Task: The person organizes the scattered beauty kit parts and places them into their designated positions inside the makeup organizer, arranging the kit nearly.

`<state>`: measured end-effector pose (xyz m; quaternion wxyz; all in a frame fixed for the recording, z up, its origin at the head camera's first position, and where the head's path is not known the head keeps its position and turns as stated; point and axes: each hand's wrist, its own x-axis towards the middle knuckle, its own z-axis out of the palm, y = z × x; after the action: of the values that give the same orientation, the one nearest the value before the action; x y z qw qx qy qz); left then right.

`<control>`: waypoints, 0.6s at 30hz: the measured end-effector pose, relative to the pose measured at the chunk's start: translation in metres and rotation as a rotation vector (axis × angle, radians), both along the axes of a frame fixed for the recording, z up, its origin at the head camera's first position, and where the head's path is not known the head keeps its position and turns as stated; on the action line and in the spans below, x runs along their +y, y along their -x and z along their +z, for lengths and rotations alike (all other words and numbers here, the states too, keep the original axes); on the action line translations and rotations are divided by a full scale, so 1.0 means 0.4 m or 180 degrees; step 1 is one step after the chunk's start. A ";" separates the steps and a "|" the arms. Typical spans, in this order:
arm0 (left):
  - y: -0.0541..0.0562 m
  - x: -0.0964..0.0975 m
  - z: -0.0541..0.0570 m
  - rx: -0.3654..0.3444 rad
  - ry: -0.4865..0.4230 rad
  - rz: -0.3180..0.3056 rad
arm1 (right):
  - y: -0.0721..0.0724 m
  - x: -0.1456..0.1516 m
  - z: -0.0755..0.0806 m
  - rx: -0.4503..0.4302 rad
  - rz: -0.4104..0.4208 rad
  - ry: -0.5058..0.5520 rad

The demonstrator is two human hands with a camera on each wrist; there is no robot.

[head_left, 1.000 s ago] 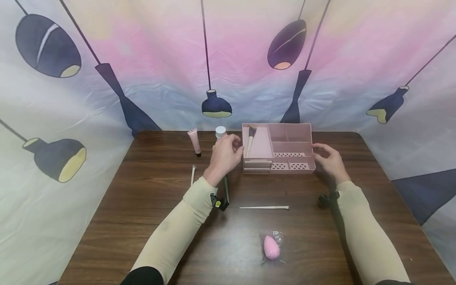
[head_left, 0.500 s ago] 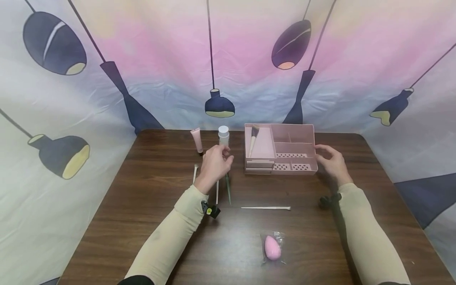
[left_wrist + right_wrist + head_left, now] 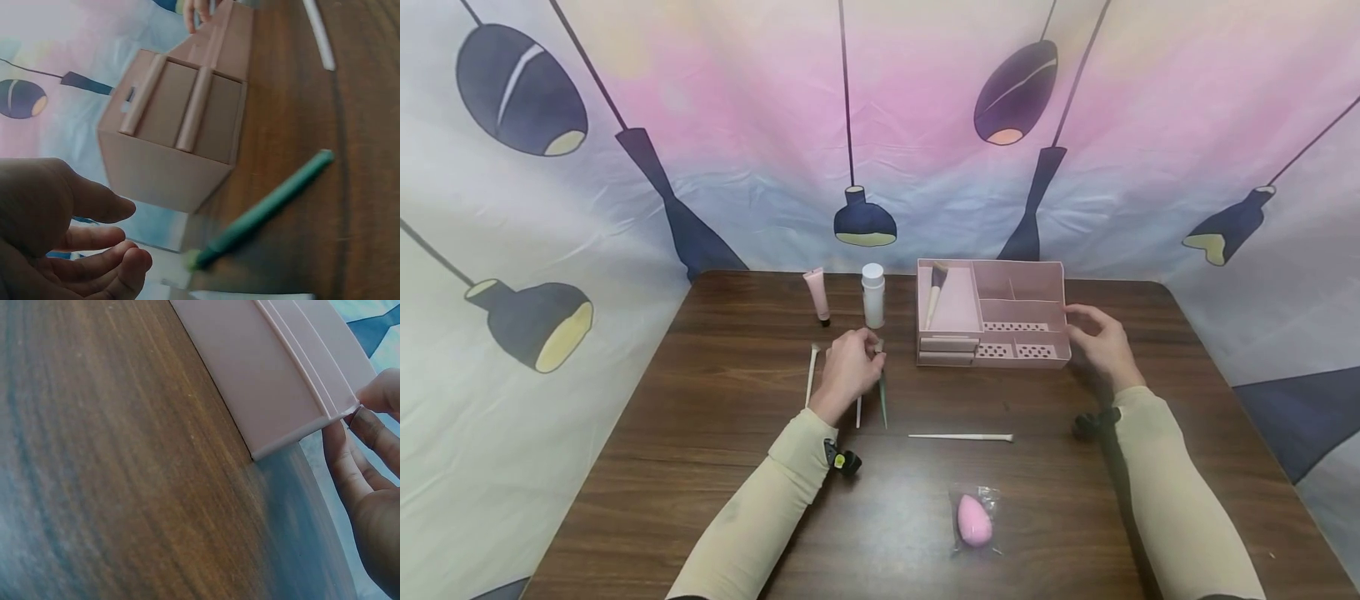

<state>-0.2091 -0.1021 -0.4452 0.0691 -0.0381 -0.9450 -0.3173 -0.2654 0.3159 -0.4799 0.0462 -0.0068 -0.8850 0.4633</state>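
Observation:
My left hand (image 3: 848, 367) hovers with relaxed fingers over the head end of a green makeup brush (image 3: 883, 404) on the table. In the left wrist view the thumb and fingers stand apart, and the green brush (image 3: 269, 206) lies just beyond the fingertips. A white brush (image 3: 859, 414) lies partly hidden under this hand, and another white brush (image 3: 810, 379) is left of it. My right hand (image 3: 1103, 342) pinches the right wall of a pink makeup organizer (image 3: 958, 304). The right wrist view shows thumb and fingers on either side of the organizer's edge (image 3: 306, 437).
A brush with dark bristles (image 3: 935, 292) lies in the organizer's left tray. Behind my left hand stand a white bottle (image 3: 873, 302) and a pink tube (image 3: 817, 297). Nearer the front lie a white brush (image 3: 961, 437) and a wrapped pink sponge (image 3: 974, 521).
My left hand has moved from beside the organizer leftward and toward me, down to the brushes, uncovering the white bottle. The right hand has stayed at the organizer's right wall.

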 end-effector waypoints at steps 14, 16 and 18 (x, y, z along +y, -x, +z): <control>0.009 0.015 -0.062 -0.0120 0.0163 0.0061 | -0.003 -0.001 -0.003 0.0020 -0.0015 0.0023; 0.011 0.017 -0.064 -0.0133 0.0175 0.0071 | -0.003 -0.002 -0.002 0.0011 -0.0031 0.0027; 0.013 0.018 -0.067 -0.0152 0.0194 0.0087 | -0.001 -0.003 -0.002 0.0025 -0.0036 0.0043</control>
<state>-0.2141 -0.0950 -0.4722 0.0496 -0.0196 -0.9561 -0.2882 -0.2648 0.3147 -0.4806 0.0523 -0.0102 -0.8816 0.4690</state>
